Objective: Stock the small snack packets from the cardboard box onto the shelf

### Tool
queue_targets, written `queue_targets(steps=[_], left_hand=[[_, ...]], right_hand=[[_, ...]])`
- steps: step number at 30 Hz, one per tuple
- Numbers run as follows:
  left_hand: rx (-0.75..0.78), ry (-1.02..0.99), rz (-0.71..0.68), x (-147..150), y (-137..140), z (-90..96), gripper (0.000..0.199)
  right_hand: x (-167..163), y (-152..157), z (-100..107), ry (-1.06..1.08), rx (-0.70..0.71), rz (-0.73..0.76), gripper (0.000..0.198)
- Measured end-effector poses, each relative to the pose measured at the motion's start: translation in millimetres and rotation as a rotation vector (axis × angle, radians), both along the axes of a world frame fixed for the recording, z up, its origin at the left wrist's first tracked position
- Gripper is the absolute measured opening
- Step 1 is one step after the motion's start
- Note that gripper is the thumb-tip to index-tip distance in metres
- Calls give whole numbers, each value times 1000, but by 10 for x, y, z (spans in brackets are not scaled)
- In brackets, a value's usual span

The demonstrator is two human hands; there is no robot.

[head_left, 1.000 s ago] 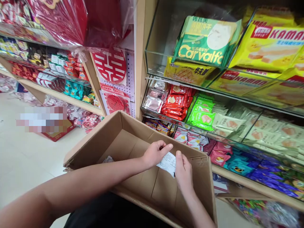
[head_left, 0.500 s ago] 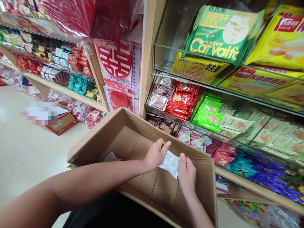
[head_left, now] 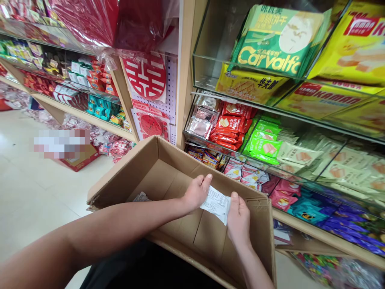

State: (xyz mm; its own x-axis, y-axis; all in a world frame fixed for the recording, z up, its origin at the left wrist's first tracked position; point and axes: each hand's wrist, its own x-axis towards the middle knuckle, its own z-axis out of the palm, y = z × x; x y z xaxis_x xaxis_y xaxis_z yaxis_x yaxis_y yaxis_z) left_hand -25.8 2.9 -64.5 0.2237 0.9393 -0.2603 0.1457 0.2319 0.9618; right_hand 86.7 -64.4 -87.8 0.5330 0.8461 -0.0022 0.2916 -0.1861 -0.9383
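Observation:
Both hands grip a small white snack packet [head_left: 215, 204] with printed text, stretched between them over an open cardboard box [head_left: 240, 186]. My left hand [head_left: 197, 193] pinches its left end, thumb on top. At its right end, my right hand [head_left: 239, 216] closes on the edge with the thumb up. Inside the box, another small pale packet [head_left: 141, 197] lies at the left, partly hidden behind my left forearm. The box rests close to my body, tilted toward the shelves.
A shelf with glass dividers on the right holds green biscuit packs [head_left: 270, 44], red packets [head_left: 230, 124], green packets [head_left: 264, 142] and purple packets [head_left: 350, 224]. More sweets fill shelves [head_left: 72, 92] at left. A red box [head_left: 80, 158] lies on the floor, partly blurred out.
The packet looks pulled a little flatter, with more of its printed face showing between my hands. My right hand has shifted slightly right; otherwise the scene is nearly the same.

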Motion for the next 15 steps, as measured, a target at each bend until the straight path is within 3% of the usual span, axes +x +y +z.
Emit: queue_targets(steps=[2, 5, 7, 9, 12, 15], left_hand=[[-69, -5, -45, -22, -9, 27, 48], [-284, 6, -193, -104, 8, 143, 62], [-553, -34, -345, -173, 33, 238, 68], [-764, -135, -495, -231, 49, 310, 62], [-701, -304, -535, -279, 31, 340, 57], [-467, -375, -458, -280, -10, 301, 61]], right_hand=[[46, -18, 17, -181, 76, -11, 43], [163, -61, 84, -680, 356, -4, 33], [238, -102, 135, -905, 568, 155, 22], [281, -156, 176, -950, 687, 369, 16], [274, -260, 204, -820, 714, 510, 12], [215, -369, 187, -611, 622, 435, 8]])
